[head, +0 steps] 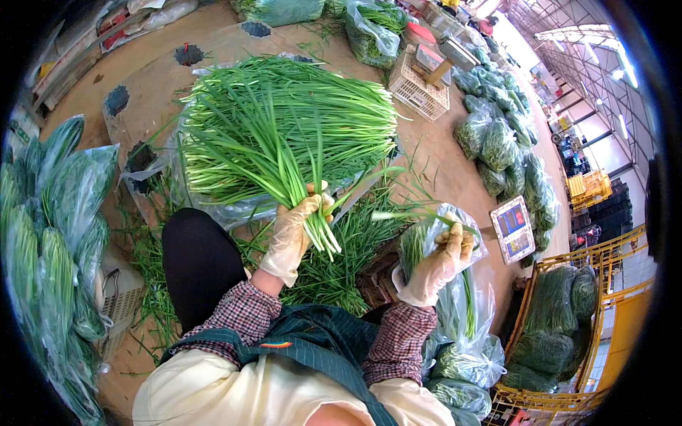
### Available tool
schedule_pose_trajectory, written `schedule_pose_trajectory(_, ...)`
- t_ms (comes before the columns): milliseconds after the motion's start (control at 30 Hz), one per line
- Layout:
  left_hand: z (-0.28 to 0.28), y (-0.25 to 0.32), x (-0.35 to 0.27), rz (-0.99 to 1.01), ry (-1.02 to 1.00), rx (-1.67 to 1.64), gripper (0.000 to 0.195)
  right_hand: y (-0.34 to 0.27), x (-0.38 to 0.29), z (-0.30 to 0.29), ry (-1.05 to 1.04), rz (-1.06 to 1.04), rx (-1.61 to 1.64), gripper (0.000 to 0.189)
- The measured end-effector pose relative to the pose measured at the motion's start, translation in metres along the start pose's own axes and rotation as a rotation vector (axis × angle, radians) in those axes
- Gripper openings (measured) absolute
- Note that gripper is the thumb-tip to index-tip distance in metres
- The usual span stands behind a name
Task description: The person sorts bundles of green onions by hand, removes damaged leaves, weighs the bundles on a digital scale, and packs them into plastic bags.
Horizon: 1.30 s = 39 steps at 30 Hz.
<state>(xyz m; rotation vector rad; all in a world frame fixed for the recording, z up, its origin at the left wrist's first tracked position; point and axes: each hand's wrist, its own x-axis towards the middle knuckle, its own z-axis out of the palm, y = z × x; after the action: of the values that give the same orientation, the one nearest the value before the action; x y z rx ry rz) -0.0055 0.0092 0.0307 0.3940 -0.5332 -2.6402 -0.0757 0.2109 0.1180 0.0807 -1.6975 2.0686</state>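
Observation:
My left hand (294, 231), in a thin translucent glove, grips a small bunch of garlic chives (287, 183). The pale cut ends point down towards me and the green leaves fan out away from me. Behind it lies a large heap of garlic chives (341, 109) on plastic sheeting (240, 209), pale ends at both sides. Off to the right, my gloved right hand (445, 258) pinches a loose chive leaf (407, 214), blurred at its pale tip. Below that hand is a clear plastic bag (413, 245) with greens in it.
Loose leaves (330, 290) litter the floor before me. Bagged greens (58, 239) stand at left; more bags (501, 138) line the right. A weighing scale (434, 64) rests on a plastic crate (413, 93). A scale display (512, 229) and yellow metal cage (597, 298) stand at right.

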Motion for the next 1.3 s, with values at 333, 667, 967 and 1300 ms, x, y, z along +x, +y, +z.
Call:
schedule_pose_trajectory(333,0.006,-0.003,-0.015,-0.270,-0.392,0.075,0.039,0.066,-0.026,0.048,-0.918,1.195,0.235,0.044)
schedule_pose_trajectory(667,0.008,-0.016,-0.013,-0.311,-0.393,0.147,0.039,0.093,-0.013,0.059,-0.602,1.023,0.438,0.037)
schedule_pose_trajectory(967,0.002,-0.024,-0.009,-0.122,-0.413,0.272,0.044,0.064,-0.027,0.068,-0.628,0.708,0.257,0.019)
schedule_pose_trajectory(1300,0.001,-0.007,0.004,-0.057,-0.060,0.154,0.022,0.080,-0.001,-0.020,-0.298,0.138,-0.212,0.019)
